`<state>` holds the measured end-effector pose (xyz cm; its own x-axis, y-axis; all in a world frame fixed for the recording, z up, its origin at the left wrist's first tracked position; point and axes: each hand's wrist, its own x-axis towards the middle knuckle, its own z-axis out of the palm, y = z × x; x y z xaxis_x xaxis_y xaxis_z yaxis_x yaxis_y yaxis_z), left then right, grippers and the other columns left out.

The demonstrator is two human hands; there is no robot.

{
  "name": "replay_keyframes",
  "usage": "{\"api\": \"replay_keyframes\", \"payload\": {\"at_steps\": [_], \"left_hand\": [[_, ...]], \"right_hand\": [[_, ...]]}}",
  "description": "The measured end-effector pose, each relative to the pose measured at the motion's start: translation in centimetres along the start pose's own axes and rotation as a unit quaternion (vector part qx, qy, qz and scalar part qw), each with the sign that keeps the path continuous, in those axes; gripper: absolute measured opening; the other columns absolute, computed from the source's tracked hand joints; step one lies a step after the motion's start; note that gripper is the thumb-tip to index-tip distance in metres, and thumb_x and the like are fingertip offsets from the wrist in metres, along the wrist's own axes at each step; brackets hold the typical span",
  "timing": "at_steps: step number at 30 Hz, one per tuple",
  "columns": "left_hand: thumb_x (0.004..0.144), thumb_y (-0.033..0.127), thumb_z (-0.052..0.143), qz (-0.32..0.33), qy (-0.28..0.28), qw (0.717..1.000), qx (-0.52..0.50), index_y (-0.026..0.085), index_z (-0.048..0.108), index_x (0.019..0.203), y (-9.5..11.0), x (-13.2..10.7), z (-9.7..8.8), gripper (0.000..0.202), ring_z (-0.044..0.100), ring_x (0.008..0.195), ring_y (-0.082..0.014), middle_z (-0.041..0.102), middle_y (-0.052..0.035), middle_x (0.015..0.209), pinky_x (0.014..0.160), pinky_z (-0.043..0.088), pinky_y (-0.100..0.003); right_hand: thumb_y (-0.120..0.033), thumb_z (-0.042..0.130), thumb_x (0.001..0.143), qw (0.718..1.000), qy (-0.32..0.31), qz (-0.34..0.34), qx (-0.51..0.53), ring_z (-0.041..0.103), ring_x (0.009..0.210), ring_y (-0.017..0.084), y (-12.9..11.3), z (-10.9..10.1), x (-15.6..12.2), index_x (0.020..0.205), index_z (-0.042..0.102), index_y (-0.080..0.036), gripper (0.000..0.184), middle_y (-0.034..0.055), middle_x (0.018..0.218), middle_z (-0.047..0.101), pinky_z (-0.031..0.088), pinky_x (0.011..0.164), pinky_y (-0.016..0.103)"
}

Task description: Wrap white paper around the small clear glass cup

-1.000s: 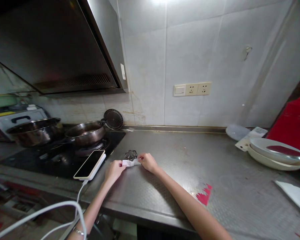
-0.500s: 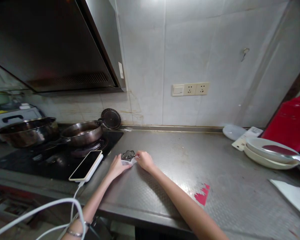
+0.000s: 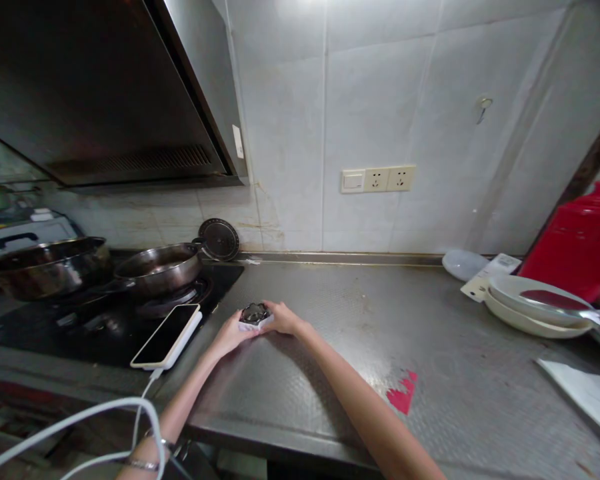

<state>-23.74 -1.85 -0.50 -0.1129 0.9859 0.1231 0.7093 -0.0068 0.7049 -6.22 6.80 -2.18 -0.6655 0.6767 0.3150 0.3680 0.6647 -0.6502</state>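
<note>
Both my hands meet over a small dark metal object (image 3: 255, 312) wrapped in a strip of white paper (image 3: 254, 324) on the steel counter (image 3: 360, 347). My left hand (image 3: 229, 335) pinches the paper's left end with curled fingers. My right hand (image 3: 283, 319) closes round the right side of the object and the paper. The small object's exact shape is hard to make out.
A phone (image 3: 167, 327) on a white power bank with a white cable (image 3: 80, 420) lies left of my hands, at the stove's edge. Two pans (image 3: 155, 267) sit on the black hob. Stacked plates (image 3: 535, 303) and a red container (image 3: 575, 247) stand at the right. A red patch (image 3: 403, 395) marks the counter.
The white strip lay stretched flat between my hands, in front of the metal object. Now my hands have come together and the paper is gathered round the object.
</note>
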Motion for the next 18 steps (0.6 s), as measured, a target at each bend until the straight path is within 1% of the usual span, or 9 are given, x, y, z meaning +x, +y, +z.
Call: {"api": "replay_keyframes", "payload": {"at_steps": [3,8,13,18], "left_hand": [[0.060,0.044,0.073,0.029,-0.024,0.999,-0.021,0.014,0.058,0.110,-0.8,0.4,-0.1,0.060,0.065,0.094,-0.0268,0.069,-0.0100,0.105,0.080,0.048,-0.031],[0.061,0.043,0.072,0.045,-0.024,0.999,-0.020,0.014,0.058,0.115,-2.2,1.1,-0.2,0.063,0.065,0.095,-0.0256,0.068,-0.0088,0.109,0.081,0.048,-0.029],[0.063,0.041,0.069,0.057,-0.040,0.998,-0.010,0.017,0.060,0.114,-2.3,1.1,-0.6,0.057,0.064,0.099,-0.0248,0.068,-0.0059,0.111,0.084,0.047,-0.027],[0.063,0.039,0.069,0.058,-0.039,0.998,-0.007,0.017,0.061,0.114,-2.6,1.3,-0.7,0.056,0.064,0.098,-0.0241,0.069,-0.0050,0.111,0.085,0.046,-0.026]], "right_hand": [[-0.034,0.081,0.056,1.000,-0.011,-0.009,-0.003,0.061,0.101,0.025,0.5,-0.2,0.4,0.119,0.058,-0.025,0.067,0.0039,0.108,0.068,0.043,0.087,0.033],[-0.039,0.080,0.058,0.999,-0.023,-0.028,-0.004,0.063,0.099,0.024,1.1,-0.3,0.7,0.119,0.059,-0.026,0.065,0.0031,0.107,0.069,0.044,0.084,0.030],[-0.045,0.079,0.059,0.998,-0.030,-0.055,-0.002,0.063,0.096,0.023,1.5,-0.4,0.8,0.118,0.060,-0.022,0.066,0.0055,0.108,0.069,0.044,0.080,0.027],[-0.045,0.076,0.064,0.997,-0.026,-0.071,-0.003,0.064,0.088,0.021,1.3,-0.5,0.7,0.113,0.062,-0.020,0.057,0.0051,0.100,0.070,0.043,0.077,0.026]]}}
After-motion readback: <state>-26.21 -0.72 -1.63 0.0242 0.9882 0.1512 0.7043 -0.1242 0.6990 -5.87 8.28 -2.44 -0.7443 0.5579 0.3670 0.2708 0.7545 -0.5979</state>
